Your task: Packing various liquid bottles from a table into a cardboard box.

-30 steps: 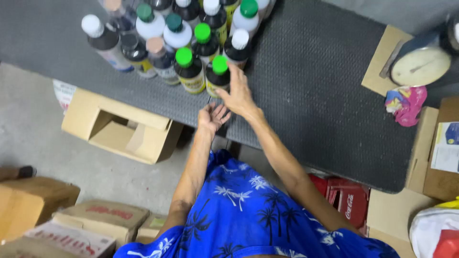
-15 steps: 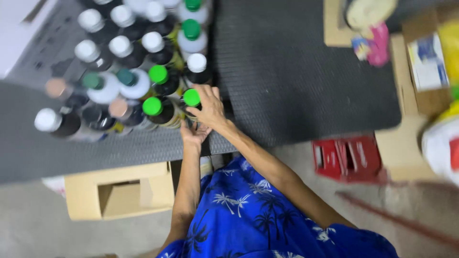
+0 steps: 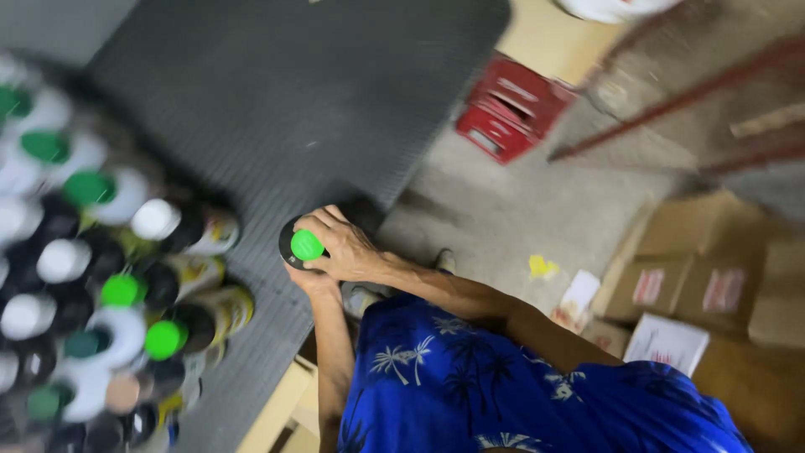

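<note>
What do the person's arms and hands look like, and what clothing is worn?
Both arms are bare from the elbow down, with no gloves, watch or rings visible on the left hand or the right hand. The person wears a bright blue shirt printed with white palm trees. The picture is somewhat blurred.

We wear one short-sleeved shirt point(image 3: 503, 394), bright blue, printed all over with white and dark palm trees. Both forearms are bare below the sleeves; the left hand point(image 3: 312, 281) and right hand point(image 3: 348, 247) carry no gloves, rings or watch.
</note>
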